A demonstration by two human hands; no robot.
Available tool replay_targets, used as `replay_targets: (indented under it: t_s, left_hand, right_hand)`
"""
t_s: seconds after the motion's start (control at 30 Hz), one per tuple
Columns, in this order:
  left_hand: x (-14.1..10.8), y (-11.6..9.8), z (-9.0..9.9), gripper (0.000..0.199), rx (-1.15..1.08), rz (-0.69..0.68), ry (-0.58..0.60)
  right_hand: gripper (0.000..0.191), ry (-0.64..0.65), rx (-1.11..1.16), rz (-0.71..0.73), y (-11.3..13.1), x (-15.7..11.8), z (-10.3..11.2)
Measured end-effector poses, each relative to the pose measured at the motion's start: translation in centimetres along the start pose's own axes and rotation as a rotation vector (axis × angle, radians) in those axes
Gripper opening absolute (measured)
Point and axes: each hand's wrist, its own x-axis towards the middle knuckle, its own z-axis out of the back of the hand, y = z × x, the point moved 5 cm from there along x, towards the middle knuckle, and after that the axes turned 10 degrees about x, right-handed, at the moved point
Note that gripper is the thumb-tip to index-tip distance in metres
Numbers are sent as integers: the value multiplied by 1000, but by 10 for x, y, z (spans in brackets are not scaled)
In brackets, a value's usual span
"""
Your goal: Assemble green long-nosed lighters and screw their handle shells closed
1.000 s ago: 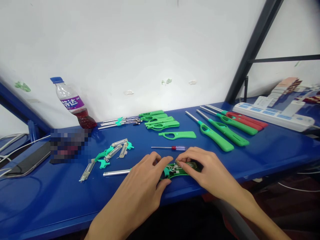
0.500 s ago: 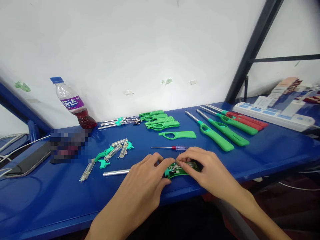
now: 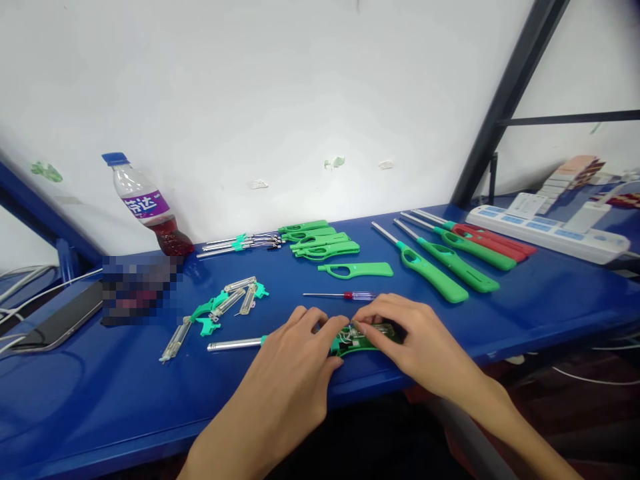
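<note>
Both hands are on an opened green gas lighter [image 3: 359,343] lying at the table's front edge, its inner parts and white wires showing. My left hand [image 3: 300,363] grips its front end, with fingers over the top and thumb at the near side. The lighter's metal tube [image 3: 235,345] points out to the left. Over the handle, my right hand [image 3: 400,330] pinches at the inside with thumb and forefinger; whatever sits between those fingertips is too small to make out. Just beyond lies a screwdriver [image 3: 340,295] with a clear purple handle.
Clear fuel tanks [image 3: 229,302] and turquoise triggers [image 3: 207,327] lie left. Metal tubes [image 3: 220,247] and green shell halves [image 3: 356,269] are farther back. Whole lighters [image 3: 434,273], some red, and a power strip [image 3: 550,233] are right. A drink bottle [image 3: 145,200] and phone [image 3: 60,320] stand far left.
My left hand has shifted very slightly, so a bit more of the turquoise collar by the tube shows. The right hand keeps its pinch in the same place.
</note>
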Motion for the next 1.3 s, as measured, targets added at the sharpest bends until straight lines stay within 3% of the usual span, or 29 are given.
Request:
replay_targets:
  t_s: [0.4,0.7,1.3]
  left_hand:
    - [2,0,-1,41,9,-14,51]
    - [1,0,-5,28,-12,-5,39]
    - [0,3,-3,34,-82,-1,73]
  right_hand:
    - [15,-1,7,8,0,1,-1]
    - [15,2,13,23,-1,0,0]
    - [15,4,12,18,-2,0,-1]
